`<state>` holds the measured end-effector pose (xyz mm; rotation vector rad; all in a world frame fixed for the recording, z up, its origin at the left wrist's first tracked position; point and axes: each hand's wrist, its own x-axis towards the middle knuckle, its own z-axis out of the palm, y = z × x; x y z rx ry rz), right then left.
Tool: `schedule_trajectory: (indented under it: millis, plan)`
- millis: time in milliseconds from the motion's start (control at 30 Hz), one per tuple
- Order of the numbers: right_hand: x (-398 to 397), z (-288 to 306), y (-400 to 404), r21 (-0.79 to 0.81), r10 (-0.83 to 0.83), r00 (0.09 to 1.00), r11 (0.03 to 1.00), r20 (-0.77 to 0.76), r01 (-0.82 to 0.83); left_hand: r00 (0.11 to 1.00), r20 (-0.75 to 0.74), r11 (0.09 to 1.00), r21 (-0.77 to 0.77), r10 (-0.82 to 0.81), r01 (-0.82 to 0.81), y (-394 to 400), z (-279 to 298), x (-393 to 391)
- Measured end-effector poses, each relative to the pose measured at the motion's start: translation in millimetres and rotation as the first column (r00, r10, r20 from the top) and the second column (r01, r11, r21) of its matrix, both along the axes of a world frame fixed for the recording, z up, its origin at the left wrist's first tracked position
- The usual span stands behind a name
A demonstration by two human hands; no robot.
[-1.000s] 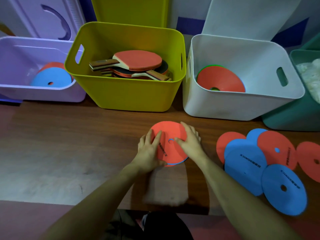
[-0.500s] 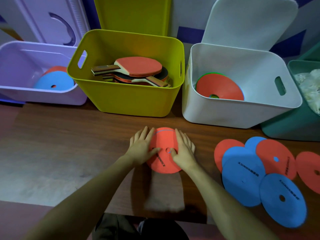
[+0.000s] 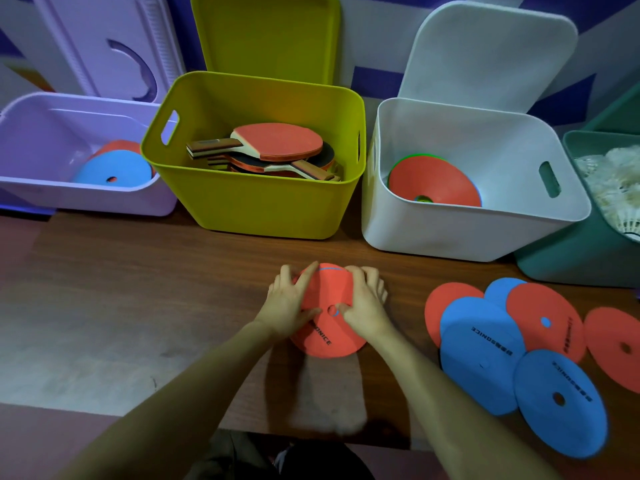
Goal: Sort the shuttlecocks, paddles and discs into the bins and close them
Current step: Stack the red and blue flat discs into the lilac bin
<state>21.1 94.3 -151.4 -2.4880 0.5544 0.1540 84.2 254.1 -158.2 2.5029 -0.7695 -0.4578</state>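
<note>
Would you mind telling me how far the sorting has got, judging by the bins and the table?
Done: paddles lie in the yellow bin, shuttlecocks in the green bin, some discs in the purple bin and white bin. In hand: both hands, left and right, hold a red disc over a blue one. Left: loose discs on the table; all visible lids are open.

"sonice" printed on the held red disc point(image 3: 330, 336); other lettering unreadable.
</note>
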Motion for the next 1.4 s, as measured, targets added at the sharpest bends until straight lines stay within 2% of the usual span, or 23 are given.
schedule_trajectory:
  millis: [100, 267, 467, 633, 833, 1100, 1200, 1400]
  plan:
    - [-8.2, 1.0, 1.6, 0.011, 0.003, 0.999, 1.0, 0.044, -0.003, 1.0, 0.011, 1.0, -0.026, -0.004, 0.004, 1.8, -0.4, -3.3]
    - [-18.7, 7.7, 4.5, -0.09, 0.14, 0.984, 0.987, 0.111, -0.13, 1.0, 0.002, 1.0, -0.008, 0.023, -0.023, 6.9, 3.7, -9.4]
    - [-13.3, 24.2, 14.9, -0.155, 0.251, 0.954, 0.961, 0.162, -0.227, 0.992, 0.089, 0.992, 0.084, 0.086, -0.093, 17.6, 25.9, -17.7]
    - [8.9, 49.4, 45.3, -0.143, 0.321, 0.904, 0.946, 0.284, -0.291, 0.962, 0.182, 0.979, -0.031, 0.203, -0.201, 52.3, 51.5, -12.5]
    - [63.7, 87.1, 111.2, -0.202, 0.441, 0.754, 0.897, 0.487, -0.394, 0.874, 0.313, 0.924, -0.218, 0.372, -0.314, 124.1, 91.7, 16.7]
    - [149.6, 136.9, 205.0, -0.115, 0.415, 0.639, 0.882, 0.648, -0.457, 0.765, 0.451, 0.881, -0.337, 0.46, -0.331, 220.6, 143.3, 90.0]
    - [184.9, 153.4, 238.5, -0.087, 0.392, 0.629, 0.885, 0.671, -0.458, 0.747, 0.459, 0.87, -0.357, 0.481, -0.34, 251.9, 156.3, 123.7]
    - [272.6, 178.9, 288.0, -0.091, 0.348, 0.678, 0.919, 0.648, -0.385, 0.729, 0.476, 0.86, -0.395, 0.492, -0.323, 292.7, 179.4, 213.5]
